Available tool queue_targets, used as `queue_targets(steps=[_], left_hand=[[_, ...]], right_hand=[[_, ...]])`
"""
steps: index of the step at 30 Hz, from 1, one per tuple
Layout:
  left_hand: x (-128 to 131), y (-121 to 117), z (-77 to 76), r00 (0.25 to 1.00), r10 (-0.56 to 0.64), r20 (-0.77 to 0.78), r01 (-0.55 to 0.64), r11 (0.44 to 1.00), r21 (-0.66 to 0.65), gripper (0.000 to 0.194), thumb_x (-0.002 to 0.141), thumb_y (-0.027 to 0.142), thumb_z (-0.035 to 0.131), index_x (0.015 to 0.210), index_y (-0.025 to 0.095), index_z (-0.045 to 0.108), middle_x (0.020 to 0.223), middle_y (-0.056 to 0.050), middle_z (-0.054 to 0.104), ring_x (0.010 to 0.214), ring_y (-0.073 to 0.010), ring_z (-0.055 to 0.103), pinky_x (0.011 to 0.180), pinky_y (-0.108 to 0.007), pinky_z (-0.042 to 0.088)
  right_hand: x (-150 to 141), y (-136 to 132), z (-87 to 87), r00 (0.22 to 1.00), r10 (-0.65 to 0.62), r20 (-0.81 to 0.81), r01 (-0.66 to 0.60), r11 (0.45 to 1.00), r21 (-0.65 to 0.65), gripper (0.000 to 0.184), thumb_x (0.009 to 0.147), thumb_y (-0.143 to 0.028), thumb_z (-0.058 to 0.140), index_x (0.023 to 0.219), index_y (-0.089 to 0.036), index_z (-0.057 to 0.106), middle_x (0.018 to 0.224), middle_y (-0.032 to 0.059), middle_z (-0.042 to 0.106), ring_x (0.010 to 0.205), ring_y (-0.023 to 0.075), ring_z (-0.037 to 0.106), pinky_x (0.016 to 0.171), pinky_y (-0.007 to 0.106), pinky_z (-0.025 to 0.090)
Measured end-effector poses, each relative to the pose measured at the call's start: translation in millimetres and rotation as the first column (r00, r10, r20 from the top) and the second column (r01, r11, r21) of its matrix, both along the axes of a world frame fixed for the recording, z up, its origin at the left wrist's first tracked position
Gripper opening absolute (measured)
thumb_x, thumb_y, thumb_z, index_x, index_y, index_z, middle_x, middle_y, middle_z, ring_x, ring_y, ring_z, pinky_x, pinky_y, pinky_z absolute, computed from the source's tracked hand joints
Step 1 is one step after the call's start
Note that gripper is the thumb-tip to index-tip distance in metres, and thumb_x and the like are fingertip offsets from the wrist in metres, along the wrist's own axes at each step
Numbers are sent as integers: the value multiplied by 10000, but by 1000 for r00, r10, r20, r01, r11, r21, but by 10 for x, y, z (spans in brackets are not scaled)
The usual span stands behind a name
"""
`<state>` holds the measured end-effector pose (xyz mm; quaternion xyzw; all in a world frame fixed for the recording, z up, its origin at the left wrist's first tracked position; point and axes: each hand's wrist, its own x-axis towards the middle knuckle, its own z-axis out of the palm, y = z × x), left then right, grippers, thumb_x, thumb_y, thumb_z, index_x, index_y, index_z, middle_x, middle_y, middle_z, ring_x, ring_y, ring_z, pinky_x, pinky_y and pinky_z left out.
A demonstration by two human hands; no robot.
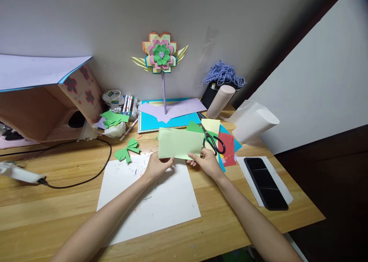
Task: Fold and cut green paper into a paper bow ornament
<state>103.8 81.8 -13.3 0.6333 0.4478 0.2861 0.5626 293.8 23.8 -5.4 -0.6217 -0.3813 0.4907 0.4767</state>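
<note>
A rectangle of pale green paper (pixel 180 143) is held up between both hands, above the far edge of a large white sheet (pixel 155 200). My left hand (pixel 157 165) grips its lower left corner, thumb along the bottom edge. At the lower right corner, my right hand (pixel 207 162) pinches it with the thumb in front and fingers behind. Black-handled scissors (pixel 212 141) lie on coloured paper scraps just beyond my right hand. To the left of the white sheet's top edge rests a green folded paper bow (pixel 128 150).
A paper flower (pixel 161 55) on a purple stem stands against the wall. At left are an open cardboard box (pixel 83 93), markers (pixel 128 104) and a glue gun (pixel 21 173) with its cable. A phone (pixel 266 183) and paper rolls (pixel 220 101) are at right.
</note>
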Motion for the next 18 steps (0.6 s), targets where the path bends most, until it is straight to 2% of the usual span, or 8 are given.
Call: queue_targets(steps=[5, 9, 13, 16, 18], left_hand=[[-29, 82, 4, 996, 84, -17, -83, 995, 63, 186, 669, 259, 585, 536, 138, 534, 457, 12, 534, 411, -99, 490, 405, -193, 349], [-68, 168, -11, 989, 144, 27, -146, 986, 76, 112, 650, 216, 589, 582, 135, 553, 499, 7, 558, 438, -89, 500, 447, -191, 388], [-92, 198, -37, 986, 162, 41, -164, 985, 53, 65, 650, 187, 563, 622, 132, 584, 524, -5, 589, 439, -96, 523, 464, -202, 431], [-109, 201, -47, 989, 143, 35, -145, 988, 59, 98, 664, 194, 541, 626, 131, 605, 552, -16, 610, 450, -109, 543, 465, -211, 445], [-127, 210, -56, 993, 120, 19, -121, 988, 97, 127, 682, 212, 534, 633, 133, 620, 561, -18, 616, 469, -115, 550, 473, -211, 440]], right_hand=[[59, 0, 61, 999, 5, 37, -5, 1000, -10, 336, 632, -441, 714, 676, -134, 585, 589, 64, 688, 464, 121, 601, 442, 209, 462], [136, 20, 54, 999, -33, 42, 33, 999, 1, 363, 613, -460, 722, 671, -132, 578, 569, 70, 683, 449, 123, 596, 408, 201, 439], [173, 35, 14, 1000, -2, 25, 2, 1000, 2, 367, 620, -461, 721, 714, -128, 597, 591, 72, 689, 457, 130, 600, 443, 222, 468], [237, 40, 16, 996, 83, -14, -83, 996, -24, 366, 641, -471, 701, 766, -135, 630, 669, 73, 706, 574, 175, 653, 529, 266, 521], [326, 43, 31, 995, 96, -9, -96, 995, -11, 350, 658, -468, 689, 786, -146, 642, 737, 67, 710, 678, 196, 673, 592, 279, 541]])
